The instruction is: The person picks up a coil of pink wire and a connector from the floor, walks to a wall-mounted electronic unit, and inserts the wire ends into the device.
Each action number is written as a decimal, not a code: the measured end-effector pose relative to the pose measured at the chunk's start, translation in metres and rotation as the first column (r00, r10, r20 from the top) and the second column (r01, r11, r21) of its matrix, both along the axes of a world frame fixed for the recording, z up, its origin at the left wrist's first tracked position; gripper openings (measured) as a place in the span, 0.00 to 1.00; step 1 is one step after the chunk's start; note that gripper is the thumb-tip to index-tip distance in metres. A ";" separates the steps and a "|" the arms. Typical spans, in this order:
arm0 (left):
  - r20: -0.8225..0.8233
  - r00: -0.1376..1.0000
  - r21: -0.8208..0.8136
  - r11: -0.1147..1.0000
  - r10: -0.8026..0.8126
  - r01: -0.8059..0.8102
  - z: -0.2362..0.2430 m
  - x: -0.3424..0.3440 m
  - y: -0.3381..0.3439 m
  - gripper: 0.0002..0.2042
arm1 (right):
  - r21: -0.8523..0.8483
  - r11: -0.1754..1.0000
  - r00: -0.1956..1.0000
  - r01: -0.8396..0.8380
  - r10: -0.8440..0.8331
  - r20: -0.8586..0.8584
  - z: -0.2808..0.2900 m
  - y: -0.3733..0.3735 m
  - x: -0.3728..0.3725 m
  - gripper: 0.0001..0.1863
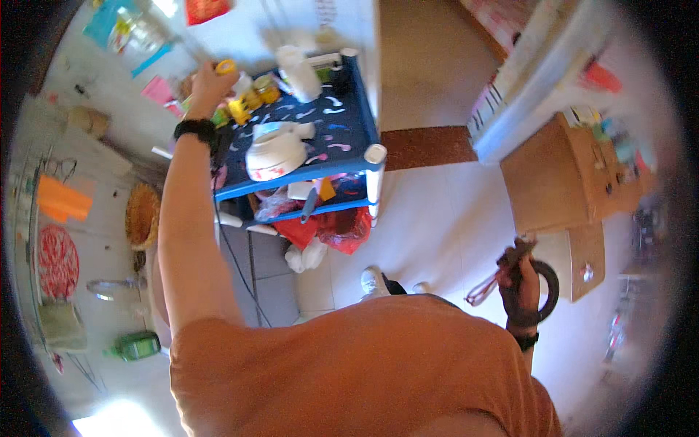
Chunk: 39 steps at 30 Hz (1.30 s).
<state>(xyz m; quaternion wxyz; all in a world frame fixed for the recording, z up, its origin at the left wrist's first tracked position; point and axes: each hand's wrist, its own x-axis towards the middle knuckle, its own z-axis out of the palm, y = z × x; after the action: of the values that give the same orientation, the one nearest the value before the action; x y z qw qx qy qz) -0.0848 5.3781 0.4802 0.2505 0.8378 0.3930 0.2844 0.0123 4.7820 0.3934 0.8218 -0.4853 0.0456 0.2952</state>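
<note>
My left hand (207, 86) reaches out over the far left corner of a blue shelf rack (342, 127) and is closed on a small yellow object (226, 67). A black band sits on that wrist. My right hand (520, 280) hangs low at my right side, closed on a bundle of thin reddish cords or wires with a dark loop (550, 288). On the rack's top shelf stand a white ceramic pot with a red pattern (275, 153), several small yellow jars (255, 98) and a white container (300, 71).
The rack's lower shelf holds red and clear plastic bags (331, 226). A brown cardboard box (561, 175) and a white striped box (524, 95) stand at right. At left are a woven basket (142, 215), a green bottle (138, 344) and orange items (64, 198). The floor is white tile.
</note>
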 end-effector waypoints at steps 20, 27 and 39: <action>0.620 0.594 -0.016 0.748 -0.513 0.663 0.112 -0.004 -0.299 0.22 | 0.256 0.827 0.859 -0.501 0.440 0.260 0.023 0.049 0.053 0.15; 0.523 0.570 0.018 0.677 -0.634 0.736 0.099 0.026 -0.369 0.19 | 0.337 0.792 0.859 -0.509 0.441 0.259 0.024 0.046 0.045 0.12; 0.464 0.602 -0.082 0.645 -0.650 0.760 0.091 0.046 -0.399 0.22 | 0.363 0.747 0.830 -0.557 0.492 0.262 0.019 0.023 0.047 0.31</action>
<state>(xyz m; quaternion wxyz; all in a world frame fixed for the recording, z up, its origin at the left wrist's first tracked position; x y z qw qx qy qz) -0.0392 4.9794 0.5717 0.5286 0.8061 0.0024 0.2660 0.0596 4.8047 0.4119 0.7914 -0.3081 -0.2198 0.4800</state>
